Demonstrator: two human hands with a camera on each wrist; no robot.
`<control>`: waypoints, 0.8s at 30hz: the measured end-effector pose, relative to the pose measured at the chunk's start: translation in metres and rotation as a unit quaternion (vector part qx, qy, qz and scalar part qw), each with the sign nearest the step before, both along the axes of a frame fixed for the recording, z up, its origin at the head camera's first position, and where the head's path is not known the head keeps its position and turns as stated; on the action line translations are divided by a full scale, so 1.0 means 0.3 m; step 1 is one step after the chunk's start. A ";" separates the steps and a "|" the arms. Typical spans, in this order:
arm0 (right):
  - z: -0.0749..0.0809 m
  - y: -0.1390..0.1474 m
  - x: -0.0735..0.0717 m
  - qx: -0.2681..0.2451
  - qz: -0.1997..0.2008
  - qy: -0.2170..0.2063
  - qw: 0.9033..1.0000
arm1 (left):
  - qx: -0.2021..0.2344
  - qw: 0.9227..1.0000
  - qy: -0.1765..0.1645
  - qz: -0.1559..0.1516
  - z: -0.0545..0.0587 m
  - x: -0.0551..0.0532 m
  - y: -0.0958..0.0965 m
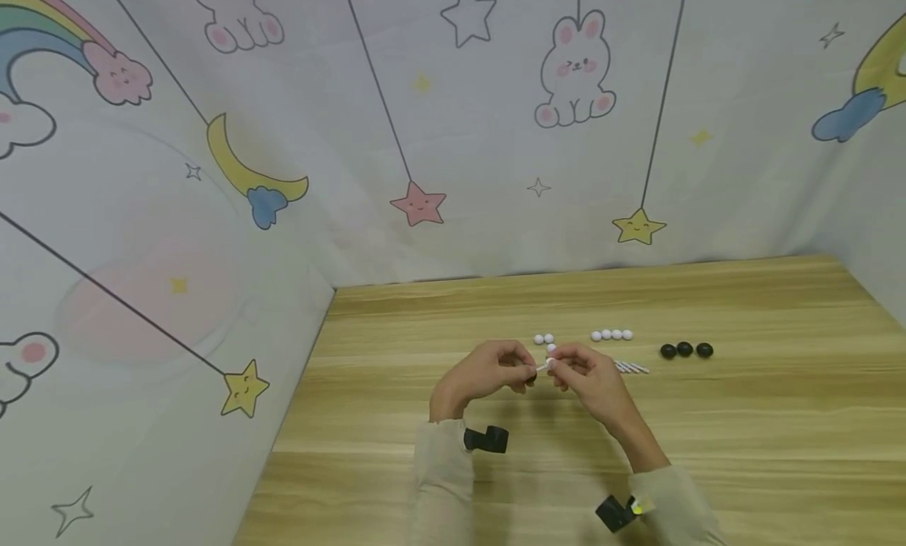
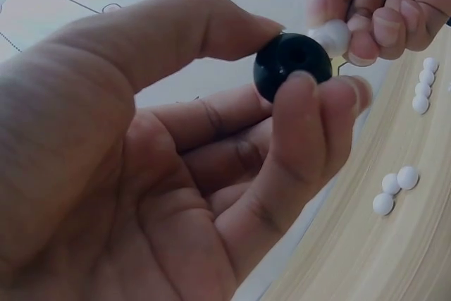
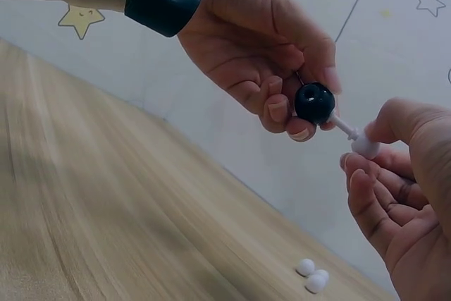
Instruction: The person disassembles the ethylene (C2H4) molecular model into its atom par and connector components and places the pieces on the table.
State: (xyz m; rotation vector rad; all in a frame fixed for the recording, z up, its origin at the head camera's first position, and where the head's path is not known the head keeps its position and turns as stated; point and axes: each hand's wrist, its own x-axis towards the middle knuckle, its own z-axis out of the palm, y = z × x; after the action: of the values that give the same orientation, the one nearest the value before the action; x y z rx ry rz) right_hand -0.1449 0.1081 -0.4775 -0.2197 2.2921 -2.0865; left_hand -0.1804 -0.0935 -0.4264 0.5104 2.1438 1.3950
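Note:
My left hand (image 1: 488, 370) pinches a black ball (image 3: 314, 106) between thumb and fingertips. Small round holes show in its glossy surface in both wrist views. A short white stick (image 3: 342, 126) reaches from this ball to a white ball (image 3: 366, 147), which my right hand (image 1: 593, 382) pinches between thumb and fingers. In the right wrist view a small collar shows on the stick next to the white ball. The two hands are close together, raised over the table, with the joined pieces in between.
Behind the hands, three white balls (image 2: 383, 204) lie grouped on the wooden table (image 1: 764, 436). Farther right are a row of several white balls (image 1: 612, 335), three black balls (image 1: 684, 348) and several white sticks (image 1: 633, 367). Patterned cloth walls (image 1: 495, 137) border the table.

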 end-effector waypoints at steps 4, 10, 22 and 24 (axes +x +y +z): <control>-0.003 0.011 -0.003 0.001 -0.004 0.001 1.000 | 0.000 1.000 0.002 -0.005 0.002 0.000 -0.009; -0.014 0.110 -0.033 0.046 -0.117 0.000 0.992 | -0.031 0.998 0.025 0.043 0.000 -0.003 -0.080; -0.073 0.026 -0.115 0.209 -0.112 0.050 0.970 | -0.105 0.974 0.126 0.154 -0.058 -0.042 -0.029; -0.078 0.001 -0.124 0.216 -0.116 0.059 0.968 | -0.096 0.970 0.138 0.176 -0.076 -0.051 -0.016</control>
State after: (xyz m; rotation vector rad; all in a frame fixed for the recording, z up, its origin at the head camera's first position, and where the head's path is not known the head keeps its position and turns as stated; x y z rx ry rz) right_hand -0.1822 0.1083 -0.5010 -0.0629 2.8946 -1.6271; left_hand -0.1956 -0.0984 -0.4492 0.2674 2.6677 1.3346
